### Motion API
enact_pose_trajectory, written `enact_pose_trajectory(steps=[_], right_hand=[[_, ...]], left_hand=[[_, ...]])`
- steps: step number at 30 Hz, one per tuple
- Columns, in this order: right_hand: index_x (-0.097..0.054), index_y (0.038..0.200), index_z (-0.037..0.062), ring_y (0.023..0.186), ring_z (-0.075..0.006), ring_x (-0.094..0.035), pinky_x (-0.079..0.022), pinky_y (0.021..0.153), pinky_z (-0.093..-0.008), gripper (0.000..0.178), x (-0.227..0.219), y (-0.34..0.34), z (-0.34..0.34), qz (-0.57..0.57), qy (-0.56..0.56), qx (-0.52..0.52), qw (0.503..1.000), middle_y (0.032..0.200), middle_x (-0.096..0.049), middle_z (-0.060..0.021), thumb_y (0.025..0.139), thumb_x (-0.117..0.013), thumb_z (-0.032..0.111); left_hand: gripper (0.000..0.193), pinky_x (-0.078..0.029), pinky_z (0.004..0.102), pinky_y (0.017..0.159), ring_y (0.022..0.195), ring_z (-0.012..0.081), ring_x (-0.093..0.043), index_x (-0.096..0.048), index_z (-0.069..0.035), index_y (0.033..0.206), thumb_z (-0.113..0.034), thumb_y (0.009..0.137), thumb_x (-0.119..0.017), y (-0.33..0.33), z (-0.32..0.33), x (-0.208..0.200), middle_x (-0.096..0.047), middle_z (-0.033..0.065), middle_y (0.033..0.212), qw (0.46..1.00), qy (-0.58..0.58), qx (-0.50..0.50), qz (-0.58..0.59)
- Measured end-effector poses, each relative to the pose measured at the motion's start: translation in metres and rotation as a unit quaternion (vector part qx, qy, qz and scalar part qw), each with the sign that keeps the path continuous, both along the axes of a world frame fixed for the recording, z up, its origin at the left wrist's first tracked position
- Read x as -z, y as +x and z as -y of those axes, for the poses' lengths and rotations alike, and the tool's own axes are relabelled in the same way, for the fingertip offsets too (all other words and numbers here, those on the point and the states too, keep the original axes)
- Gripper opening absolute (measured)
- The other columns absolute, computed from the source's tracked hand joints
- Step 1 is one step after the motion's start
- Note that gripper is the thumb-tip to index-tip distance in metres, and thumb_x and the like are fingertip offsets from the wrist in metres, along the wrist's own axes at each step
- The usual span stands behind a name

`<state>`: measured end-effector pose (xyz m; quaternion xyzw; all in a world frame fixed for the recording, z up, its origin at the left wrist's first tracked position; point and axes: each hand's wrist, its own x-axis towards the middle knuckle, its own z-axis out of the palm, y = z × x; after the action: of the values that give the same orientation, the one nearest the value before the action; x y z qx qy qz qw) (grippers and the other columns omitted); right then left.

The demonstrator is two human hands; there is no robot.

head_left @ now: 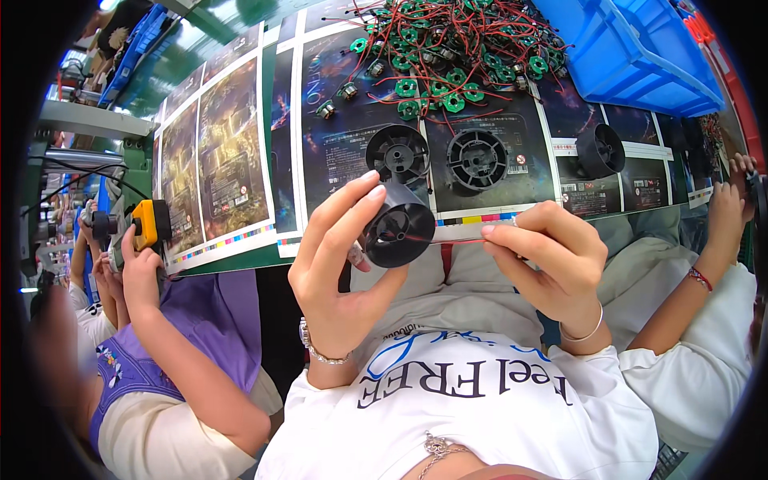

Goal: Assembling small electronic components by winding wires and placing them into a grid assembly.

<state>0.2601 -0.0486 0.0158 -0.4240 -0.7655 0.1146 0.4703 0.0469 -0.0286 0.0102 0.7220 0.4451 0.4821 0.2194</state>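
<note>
One black round housing [400, 237], eleven o'clock from the wearer's white shirt [496, 424], gripped between thumb and fingers, left hand [332, 280]; one red wire [458, 242], running toward three o'clock, pinched in the right hand [552, 260]; risk: overhard pulling could tear it loose.

Left fingers [352, 222] curved, right fingers [538, 246] pinched
</note>
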Motion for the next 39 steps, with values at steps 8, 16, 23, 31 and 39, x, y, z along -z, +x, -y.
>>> enact_pose_trajectory(steps=[8,16,23,31,39], right_hand=[[-0.072,0.086,0.0022,0.059,-0.0137,-0.048,-0.038,0.05,-0.0236,0.022,-0.005,-0.015,0.008,0.043,0.01,-0.003,0.999,0.08,-0.061,-0.0056,0.065,-0.073,-0.005],[-0.071,0.087,0.0011,0.062,-0.0168,-0.053,-0.046,0.058,-0.0255,0.021,-0.007,-0.018,0.006,-0.038,-0.015,0.012,0.999,0.088,-0.064,-0.0096,0.066,-0.073,-0.005],[-0.071,0.088,-0.0002,0.067,-0.017,-0.055,-0.047,0.061,-0.0249,0.024,-0.006,-0.009,0.003,-0.06,-0.062,-0.088,0.992,0.088,-0.064,-0.0105,0.064,-0.073,-0.003],[-0.068,0.084,-0.0002,0.068,-0.0131,-0.054,-0.044,0.059,-0.0214,0.021,0.025,-0.008,0.015,-0.472,-0.265,-0.2,0.817,0.083,-0.065,-0.0098,0.064,-0.069,-0.006],[-0.066,0.076,0.0033,0.066,-0.0117,-0.051,-0.041,0.06,-0.02,0.015,0.034,-0.02,0.028,-0.54,-0.349,-0.079,0.762,0.077,-0.062,-0.0059,0.065,-0.069,-0.007]], left_hand=[[0.065,-0.052,0.0217,0.066,0.087,0.0181,-0.063,-0.06,-0.004,0.116,0.007,0.053,-0.074,0.013,0.011,-0.002,-0.061,0.0153,0.124,0.998,-0.029,0.008,-0.047],[0.061,-0.05,0.021,0.054,0.074,0.015,-0.063,-0.063,-0.005,0.115,0.004,0.057,-0.077,0.015,0.018,0.008,-0.064,0.0141,0.118,0.991,-0.052,0.049,0.11],[0.062,-0.056,0.0246,0.063,0.079,0.0202,-0.067,-0.064,-0.005,0.108,0.001,0.049,-0.082,0.012,0.01,0.006,-0.069,0.0146,0.102,0.992,0.083,0.099,0.0],[0.064,-0.054,0.0254,0.06,0.075,0.0193,-0.064,-0.062,-0.006,0.104,-0.016,0.047,-0.091,0.043,0.01,-0.008,-0.067,0.0129,0.094,0.979,0.113,0.139,0.097],[0.053,-0.043,0.0227,0.048,0.061,0.015,-0.052,-0.061,-0.007,0.097,-0.013,0.05,-0.086,0.073,0.01,-0.012,-0.058,0.0062,0.084,0.986,0.12,0.078,0.091]])
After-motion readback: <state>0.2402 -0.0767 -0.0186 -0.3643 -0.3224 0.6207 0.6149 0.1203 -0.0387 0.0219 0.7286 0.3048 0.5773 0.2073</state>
